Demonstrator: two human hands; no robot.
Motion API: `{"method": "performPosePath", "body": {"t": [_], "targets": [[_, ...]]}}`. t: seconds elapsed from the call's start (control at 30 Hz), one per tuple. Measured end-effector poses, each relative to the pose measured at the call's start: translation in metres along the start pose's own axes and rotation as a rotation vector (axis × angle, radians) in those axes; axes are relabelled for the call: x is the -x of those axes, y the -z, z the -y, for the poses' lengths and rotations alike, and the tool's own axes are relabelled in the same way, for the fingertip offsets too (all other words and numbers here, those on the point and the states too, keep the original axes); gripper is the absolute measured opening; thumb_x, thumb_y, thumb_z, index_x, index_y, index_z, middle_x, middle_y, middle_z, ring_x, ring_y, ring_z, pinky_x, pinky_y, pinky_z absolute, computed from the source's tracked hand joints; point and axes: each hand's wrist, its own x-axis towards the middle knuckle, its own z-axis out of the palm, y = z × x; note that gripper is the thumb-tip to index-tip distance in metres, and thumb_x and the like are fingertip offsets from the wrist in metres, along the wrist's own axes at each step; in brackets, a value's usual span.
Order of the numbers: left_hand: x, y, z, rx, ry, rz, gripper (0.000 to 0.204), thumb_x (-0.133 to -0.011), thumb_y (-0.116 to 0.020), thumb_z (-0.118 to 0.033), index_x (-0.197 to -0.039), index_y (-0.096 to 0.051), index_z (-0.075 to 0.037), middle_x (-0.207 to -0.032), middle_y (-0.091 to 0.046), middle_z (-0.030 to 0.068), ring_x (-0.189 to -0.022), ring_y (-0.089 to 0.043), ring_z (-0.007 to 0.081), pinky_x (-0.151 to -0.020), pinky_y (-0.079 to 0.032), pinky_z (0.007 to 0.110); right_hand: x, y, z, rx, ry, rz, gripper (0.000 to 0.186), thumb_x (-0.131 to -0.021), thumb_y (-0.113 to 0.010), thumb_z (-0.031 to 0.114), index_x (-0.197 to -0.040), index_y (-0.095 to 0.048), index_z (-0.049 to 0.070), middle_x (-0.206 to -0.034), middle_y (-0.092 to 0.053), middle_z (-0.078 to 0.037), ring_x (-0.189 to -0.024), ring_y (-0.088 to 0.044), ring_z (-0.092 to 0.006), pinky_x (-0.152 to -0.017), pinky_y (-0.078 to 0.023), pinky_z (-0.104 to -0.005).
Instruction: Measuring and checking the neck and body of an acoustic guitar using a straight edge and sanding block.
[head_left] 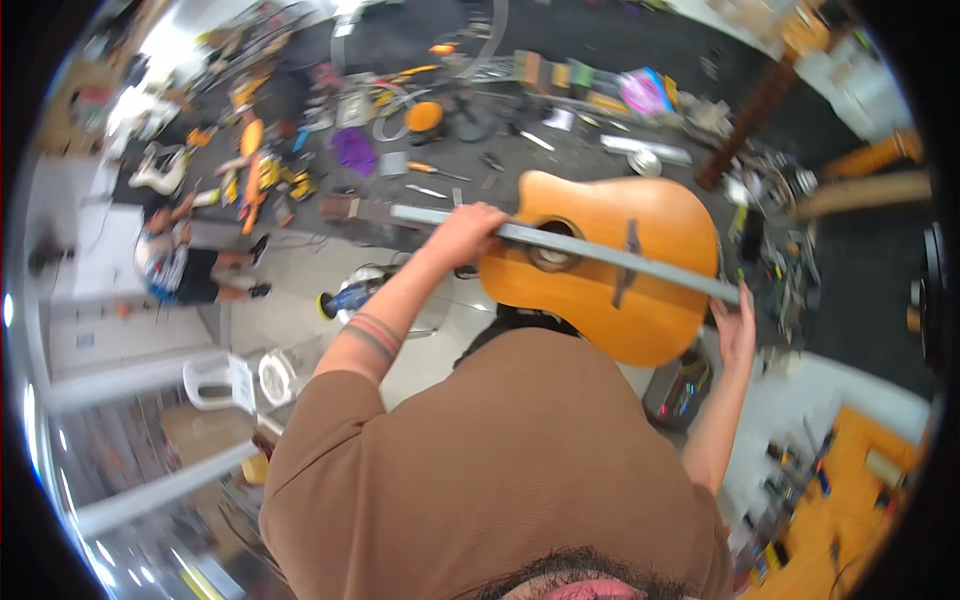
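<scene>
An acoustic guitar [660,215] with a honey-coloured top and a cutaway lies face up on the bench edge in front of me, its neck pointing left. A long grey metal bar [590,251] lies lengthwise over it, from the neck across the soundhole [545,262] and the dark bridge [627,262] to the body's right end. My left hand [468,236] is closed around the bar where neck meets body. At the bar's far right end my right hand [737,325] grips it with the fingertips. No strings are visible.
The dark workbench [480,195] holds scattered tools, a purple cloth [354,150], a screwdriver [437,171] and an orange round object [423,116]. A wooden post [745,120] rises at the right. Another person [175,255] is at the left, beyond a white plastic chair [220,380].
</scene>
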Motion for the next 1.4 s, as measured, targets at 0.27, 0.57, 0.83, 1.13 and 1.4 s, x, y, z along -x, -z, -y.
{"method": "performPosePath", "body": {"t": [0.27, 0.57, 0.83, 1.13, 1.4], "targets": [[0.007, -0.013, 0.011, -0.121, -0.041, -0.047, 0.035, -0.083, -0.078, -0.015, -0.116, -0.065, -0.011, -0.111, -0.067, 0.0051, -0.114, -0.064, 0.0280, -0.093, -0.050, 0.045, -0.001, 0.011, -0.006, -0.108, -0.052, 0.100, 0.066, -0.111, -0.059, 0.036, -0.164, -0.033, 0.006, -0.155, -0.051, -0.018, -0.140, -0.055, -0.0388, -0.121, -0.043, -0.0477], [0.012, -0.023, 0.006, -0.191, 0.006, -0.061, 0.037, -0.084, -0.073, -0.009, -0.121, -0.065, -0.014, -0.112, -0.067, 0.0016, -0.115, -0.063, 0.0238, -0.095, -0.045, 0.044, -0.001, 0.016, -0.001, -0.055, -0.065, 0.093, 0.066, -0.111, -0.059, 0.044, -0.163, -0.037, 0.010, -0.152, -0.055, -0.015, -0.134, -0.059, -0.0334, -0.112, -0.048, -0.0438], [0.020, -0.024, -0.007, -0.243, 0.073, -0.114, 0.052, -0.083, -0.073, -0.006, -0.133, -0.062, -0.016, -0.115, -0.066, 0.0024, -0.121, -0.062, 0.0236, -0.103, -0.044, 0.049, 0.000, 0.042, 0.001, -0.104, -0.072, 0.168, 0.071, -0.109, -0.055, 0.056, -0.161, -0.039, 0.011, -0.157, -0.048, -0.014, -0.144, -0.049, -0.0328, -0.117, -0.037, -0.0499], [0.097, -0.015, -0.042, -0.147, 0.127, -0.536, 0.065, -0.083, -0.071, -0.004, -0.145, -0.054, -0.014, -0.137, -0.058, 0.0079, -0.136, -0.053, 0.0277, -0.116, -0.037, 0.053, 0.031, 0.087, -0.049, -0.085, -0.071, -0.060, 0.070, -0.106, -0.059, 0.057, -0.153, -0.046, 0.007, -0.137, -0.059, -0.010, -0.126, -0.058, -0.0283, -0.107, -0.048, -0.0435], [0.259, -0.103, -0.072, 0.033, 0.320, -0.639, 0.060, -0.084, -0.066, -0.003, -0.143, -0.056, -0.012, -0.137, -0.057, 0.0104, -0.132, -0.055, 0.0313, -0.114, -0.039, 0.051, 0.114, 0.126, -0.177, 0.799, -0.142, -0.250, 0.044, -0.100, -0.043, 0.005, -0.143, -0.049, 0.002, -0.116, -0.064, -0.014, -0.079, -0.068, -0.0259, -0.067, -0.059, -0.0417]]}}
